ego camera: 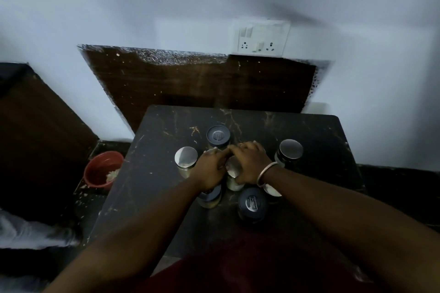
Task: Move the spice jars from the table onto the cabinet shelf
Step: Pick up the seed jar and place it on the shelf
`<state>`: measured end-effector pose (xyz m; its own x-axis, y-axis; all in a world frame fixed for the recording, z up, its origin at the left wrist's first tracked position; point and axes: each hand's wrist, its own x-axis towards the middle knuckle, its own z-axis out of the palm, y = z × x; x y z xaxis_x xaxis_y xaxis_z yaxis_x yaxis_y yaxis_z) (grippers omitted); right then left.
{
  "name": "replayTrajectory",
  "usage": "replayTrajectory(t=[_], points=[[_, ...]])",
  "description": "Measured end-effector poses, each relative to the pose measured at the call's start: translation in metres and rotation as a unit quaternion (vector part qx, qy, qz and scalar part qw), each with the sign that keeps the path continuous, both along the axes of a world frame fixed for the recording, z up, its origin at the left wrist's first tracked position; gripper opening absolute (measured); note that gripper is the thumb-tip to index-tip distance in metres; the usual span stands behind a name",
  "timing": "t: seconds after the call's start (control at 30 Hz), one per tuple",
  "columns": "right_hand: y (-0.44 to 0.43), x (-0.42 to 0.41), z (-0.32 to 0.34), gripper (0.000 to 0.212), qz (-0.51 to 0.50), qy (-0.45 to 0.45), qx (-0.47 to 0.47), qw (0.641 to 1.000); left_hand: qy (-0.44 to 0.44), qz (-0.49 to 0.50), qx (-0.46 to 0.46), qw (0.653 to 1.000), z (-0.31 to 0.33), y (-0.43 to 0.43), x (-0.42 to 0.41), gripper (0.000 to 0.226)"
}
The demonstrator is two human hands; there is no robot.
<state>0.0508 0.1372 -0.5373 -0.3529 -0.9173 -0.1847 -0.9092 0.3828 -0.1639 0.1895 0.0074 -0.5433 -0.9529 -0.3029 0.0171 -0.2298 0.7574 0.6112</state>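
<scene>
Several spice jars stand on a dark marbled table. One silver-lidded jar is at the left, another silver-lidded jar at the right. A dark-lidded jar stands at the back and a dark-lidded jar at the front. My left hand and my right hand meet over the middle of the cluster, both laid on a silver-lidded jar between them. Another jar shows under my left wrist. Whether either hand truly grips a jar is hidden.
A red bowl with pale scraps sits on the floor left of the table. A dark wooden board leans against the white wall behind it, under a switch and socket plate. A dark wooden panel stands at the left.
</scene>
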Motion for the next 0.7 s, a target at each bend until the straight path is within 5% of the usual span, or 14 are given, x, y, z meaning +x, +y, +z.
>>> replayTrajectory(t=[0.13, 0.27, 0.4, 0.57, 0.7], points=[[-0.004, -0.017, 0.062, 0.087, -0.025, -0.046, -0.077, 0.996, 0.069, 0.044, 0.134, 0.988, 0.027, 0.0, -0.002, 0.04], [0.0, -0.029, 0.152, 0.067, -0.038, -0.184, -0.154, 0.97, 0.202, 0.05, 0.262, 0.942, 0.09, 0.005, -0.021, 0.034], [0.004, -0.027, 0.23, 0.064, -0.043, -0.198, -0.293, 0.934, 0.304, 0.023, 0.346, 0.887, 0.172, 0.019, -0.035, 0.042], [0.012, -0.011, 0.291, 0.052, -0.05, -0.261, -0.479, 0.837, 0.379, -0.019, 0.421, 0.824, 0.258, 0.041, -0.041, 0.051], [0.023, -0.004, 0.314, 0.037, -0.017, -0.419, -0.575, 0.703, 0.395, -0.028, 0.508, 0.765, 0.307, 0.048, -0.04, 0.053]])
